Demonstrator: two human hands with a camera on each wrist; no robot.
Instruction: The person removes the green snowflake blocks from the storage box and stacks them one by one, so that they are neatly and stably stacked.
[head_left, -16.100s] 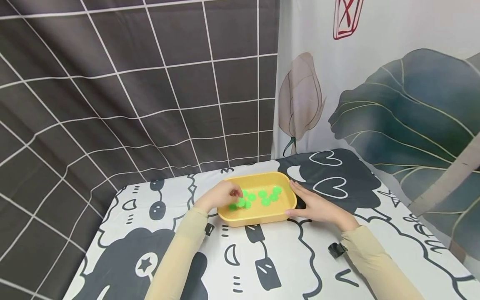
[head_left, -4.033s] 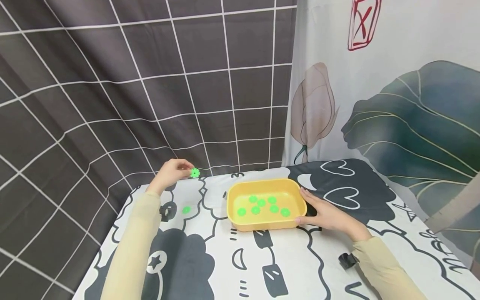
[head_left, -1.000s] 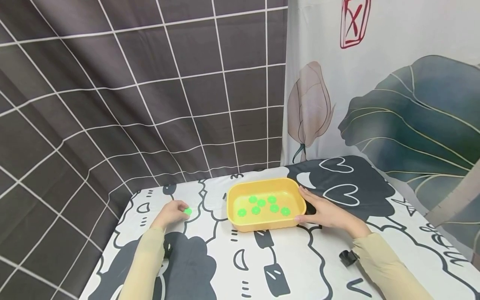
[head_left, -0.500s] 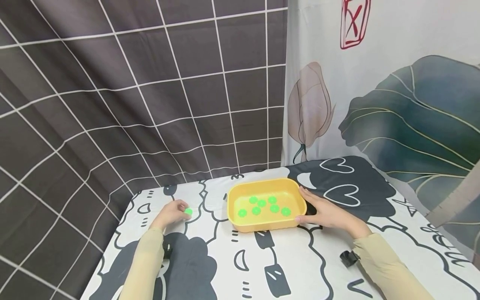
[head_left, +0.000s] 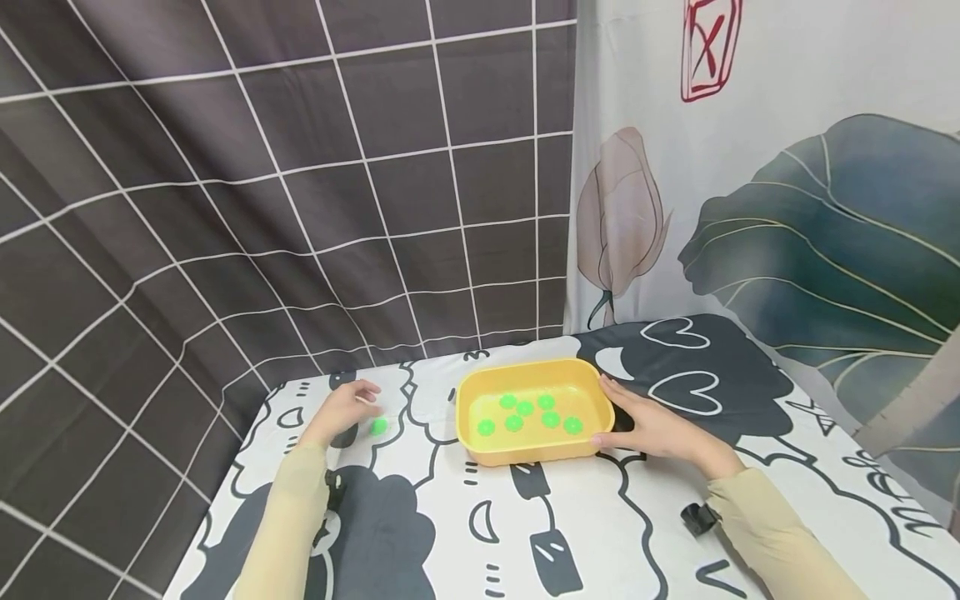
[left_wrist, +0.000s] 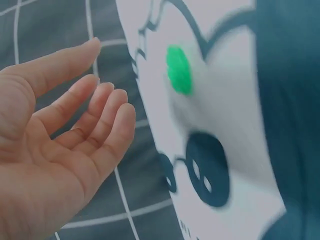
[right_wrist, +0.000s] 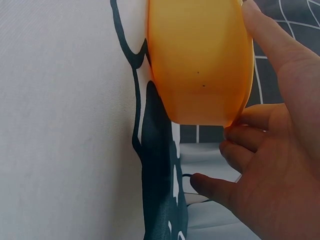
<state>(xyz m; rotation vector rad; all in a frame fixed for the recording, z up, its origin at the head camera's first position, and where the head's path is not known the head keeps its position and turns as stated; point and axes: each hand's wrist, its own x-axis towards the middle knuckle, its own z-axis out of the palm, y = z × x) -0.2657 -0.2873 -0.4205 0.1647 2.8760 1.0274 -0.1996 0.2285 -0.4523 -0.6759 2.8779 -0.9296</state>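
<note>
Lone green piece [left_wrist: 179, 70]: blurred in the left wrist view.
Yellow basin [right_wrist: 200, 65]: cut off by the right wrist view's top edge, its inside hidden there.
Sleeves [head_left: 283, 517]: cropped by the head view's bottom edge.

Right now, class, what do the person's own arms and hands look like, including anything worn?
The left hand and right hand show no gloves. The left sleeve and right sleeve are plain pale beige and long, ending near the wrists. The left wrist camera and right wrist camera look small and black; no cables show.
</note>
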